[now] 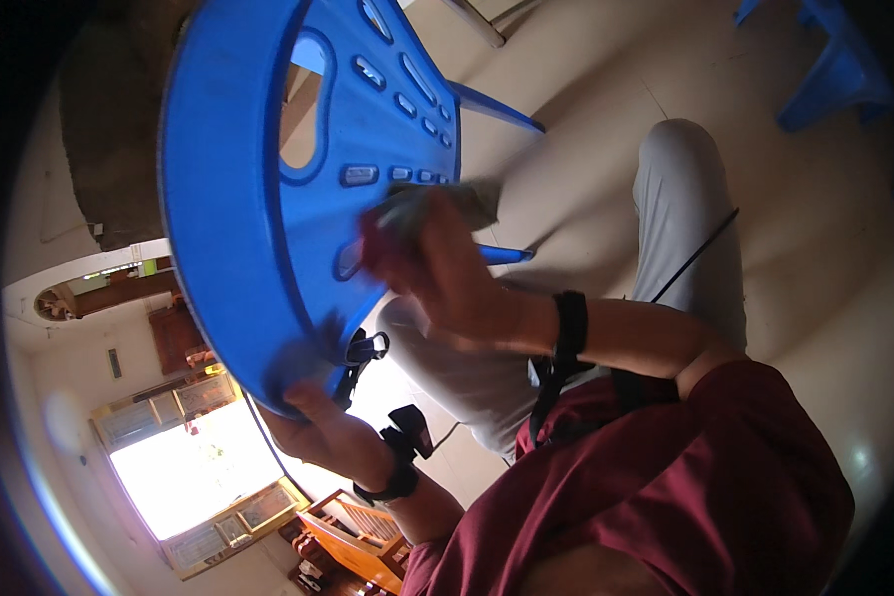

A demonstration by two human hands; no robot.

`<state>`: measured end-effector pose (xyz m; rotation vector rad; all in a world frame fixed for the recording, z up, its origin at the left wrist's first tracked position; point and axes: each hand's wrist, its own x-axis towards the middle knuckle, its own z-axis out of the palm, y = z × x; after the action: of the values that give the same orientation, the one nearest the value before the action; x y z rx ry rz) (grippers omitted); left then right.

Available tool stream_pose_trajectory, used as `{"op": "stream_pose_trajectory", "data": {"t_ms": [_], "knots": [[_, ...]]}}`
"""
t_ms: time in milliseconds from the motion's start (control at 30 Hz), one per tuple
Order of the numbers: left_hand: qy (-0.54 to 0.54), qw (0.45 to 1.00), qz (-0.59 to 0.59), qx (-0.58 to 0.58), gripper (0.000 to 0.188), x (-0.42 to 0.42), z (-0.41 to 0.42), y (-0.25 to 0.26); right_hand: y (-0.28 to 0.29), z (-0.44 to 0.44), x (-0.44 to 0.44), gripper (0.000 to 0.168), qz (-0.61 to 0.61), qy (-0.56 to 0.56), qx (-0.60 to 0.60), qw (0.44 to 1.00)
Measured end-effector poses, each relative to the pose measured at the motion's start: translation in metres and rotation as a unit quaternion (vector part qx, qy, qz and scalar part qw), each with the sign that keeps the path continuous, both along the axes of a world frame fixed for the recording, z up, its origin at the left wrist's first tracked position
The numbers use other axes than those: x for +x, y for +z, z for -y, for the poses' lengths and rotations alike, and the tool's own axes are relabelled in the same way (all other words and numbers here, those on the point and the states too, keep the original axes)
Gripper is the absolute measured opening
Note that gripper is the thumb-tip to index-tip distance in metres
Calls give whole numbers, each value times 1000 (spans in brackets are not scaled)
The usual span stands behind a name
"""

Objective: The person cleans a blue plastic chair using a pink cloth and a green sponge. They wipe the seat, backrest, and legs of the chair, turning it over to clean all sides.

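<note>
A blue plastic chair [216,186], its panel pierced by rounded slots and one larger oval hole, fills the upper left of the head view. Low on its broad curved rim, my left hand [335,439] grips the edge, thumb over the near face. My right hand [454,290] is blurred and holds a bunched cloth [410,212], dark grey-green with some red, against or just in front of the slotted panel. I cannot tell whether the cloth touches the plastic. Each wrist wears a black strap.
My grey-trousered knee [682,164] rises right of the chair, with a thin black cord across it. Another blue plastic piece of furniture [834,74] stands at the upper right on the tiled floor [588,171]. A wooden chair or bench [357,544] and a bright window [201,469] lie lower left.
</note>
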<state>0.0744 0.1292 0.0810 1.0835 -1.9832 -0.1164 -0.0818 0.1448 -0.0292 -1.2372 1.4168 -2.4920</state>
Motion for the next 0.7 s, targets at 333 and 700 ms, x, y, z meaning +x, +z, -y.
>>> {"op": "stream_pose_trajectory", "data": {"t_ms": [333,700], "knots": [[-2,992,-118,46,87,-9,3,-6,-79,27,5,33,-166,1,154,974],[5,997,-78,3,63,1,1,-3,28,-23,24,55,-206,42,-32,977]]}}
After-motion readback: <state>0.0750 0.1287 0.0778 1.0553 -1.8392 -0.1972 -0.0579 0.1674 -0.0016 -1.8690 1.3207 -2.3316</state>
